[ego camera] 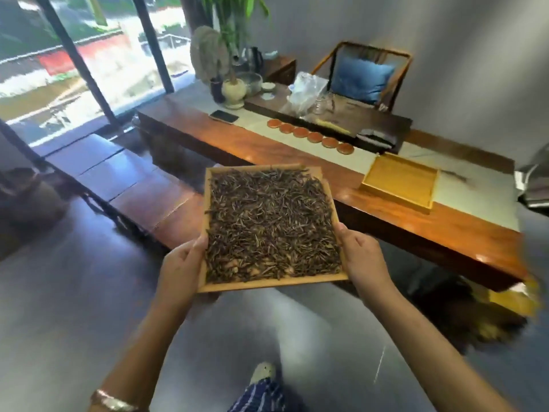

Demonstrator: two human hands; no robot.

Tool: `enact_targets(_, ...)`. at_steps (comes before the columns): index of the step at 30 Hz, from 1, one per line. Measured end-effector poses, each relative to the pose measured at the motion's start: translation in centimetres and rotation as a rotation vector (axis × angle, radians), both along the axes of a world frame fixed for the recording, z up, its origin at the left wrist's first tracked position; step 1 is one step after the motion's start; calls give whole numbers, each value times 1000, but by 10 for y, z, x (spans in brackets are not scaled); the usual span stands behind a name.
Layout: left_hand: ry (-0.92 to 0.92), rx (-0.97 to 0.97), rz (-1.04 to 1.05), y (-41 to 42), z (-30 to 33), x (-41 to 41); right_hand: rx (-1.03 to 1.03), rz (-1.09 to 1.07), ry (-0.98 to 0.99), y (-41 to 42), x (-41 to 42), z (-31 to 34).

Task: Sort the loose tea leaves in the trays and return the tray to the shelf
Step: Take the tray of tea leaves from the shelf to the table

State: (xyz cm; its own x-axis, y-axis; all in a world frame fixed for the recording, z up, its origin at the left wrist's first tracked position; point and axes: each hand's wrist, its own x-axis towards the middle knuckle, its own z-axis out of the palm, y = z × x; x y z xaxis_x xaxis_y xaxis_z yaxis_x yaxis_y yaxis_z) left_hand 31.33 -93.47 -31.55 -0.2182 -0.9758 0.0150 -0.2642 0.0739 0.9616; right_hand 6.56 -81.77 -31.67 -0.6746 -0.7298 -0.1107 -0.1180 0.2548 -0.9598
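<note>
A long wooden tea table (297, 162) runs across the room, with a pale runner along its top. Behind it stands a wooden armchair (368, 72) with a blue cushion (361, 80). Along the table's near side sits a low wooden bench (124, 176).

In front of the table, off its surface and above the grey floor, a square wooden tray (261, 285) is held up, its far edge tipped slightly away. Dark loose tea leaves (270, 221) cover nearly all of its bottom, with a few bare patches near the closest rim. The left hand (184, 263) grips the tray's left edge near the front corner, thumb over the rim and fingers under it. The right hand (361, 257) grips the right edge the same way, thumb on the rim.

A second wooden tray (399, 181), with no leaves in it, rests on the table to the right. A row of six round orange coasters (310, 135) lies on the runner, overlapping one another. A crumpled clear plastic bag (306, 93) stands behind them, and a dark phone (224, 116) lies flat toward the table's left end. A gold bracelet (114, 401) circles the left wrist.
</note>
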Motion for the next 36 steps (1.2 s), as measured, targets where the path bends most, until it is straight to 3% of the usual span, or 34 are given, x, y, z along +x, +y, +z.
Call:
enact_targets(9,3,-13,-463,-96,-12,-122,-31,-373,48,-2,-59,1)
enact_targets(16,-9,55,-654,-126,-25,-191,-35,-558,28,1,-86,-5)
enact_targets(23,-38,2,-759,-137,-30,-254,5,-614,65,-3,-134,-19)
enact_targets(36,-92,75,-733,-196,-59,-434,-23,-573,96,-66,-314,-62)
